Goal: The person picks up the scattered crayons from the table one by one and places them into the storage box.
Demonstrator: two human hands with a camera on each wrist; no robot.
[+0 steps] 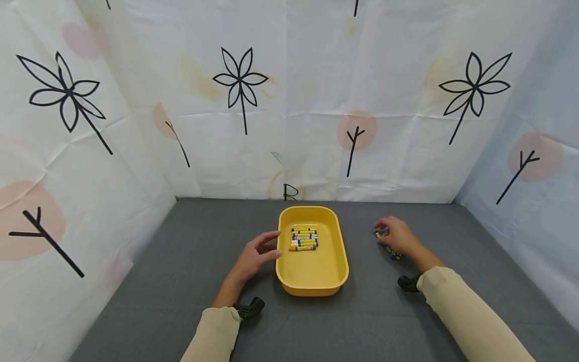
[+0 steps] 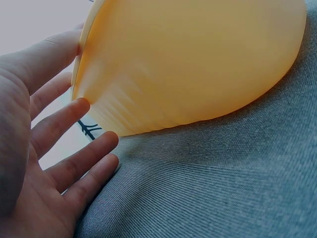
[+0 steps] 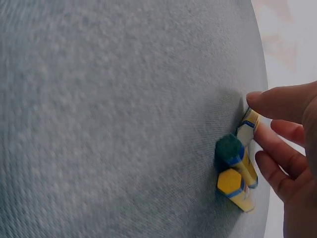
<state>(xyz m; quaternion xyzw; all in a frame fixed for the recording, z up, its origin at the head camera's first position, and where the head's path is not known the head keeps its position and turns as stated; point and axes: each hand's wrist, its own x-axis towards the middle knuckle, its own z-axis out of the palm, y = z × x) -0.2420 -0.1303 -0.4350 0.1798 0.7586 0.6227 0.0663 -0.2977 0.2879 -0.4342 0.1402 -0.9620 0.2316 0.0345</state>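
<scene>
My left hand (image 1: pixel 255 255) is at the left side of a yellow plastic tray (image 1: pixel 316 274), its thumb at the rim and its fingers loosely spread along the outer wall. Inside the tray, several crayons (image 1: pixel 304 243) in yellow and blue wrappers lie side by side. To the right of the tray, my right hand (image 1: pixel 400 236) is low over more crayons on the table. The right wrist view shows its thumb and fingers around a pale-tipped crayon (image 3: pixel 245 133), with the thumb apart from the fingers. Beside it lie a dark green crayon (image 3: pixel 230 148) and a yellow crayon (image 3: pixel 232 182).
A dark grey cloth (image 1: pixel 203 226) covers the table under the tray. White fabric (image 1: pixel 312 75) printed with flowers and twigs hangs at the back and along both sides. A black strap device (image 1: pixel 250 307) sits on each wrist, next to a cream sleeve (image 1: pixel 470 311).
</scene>
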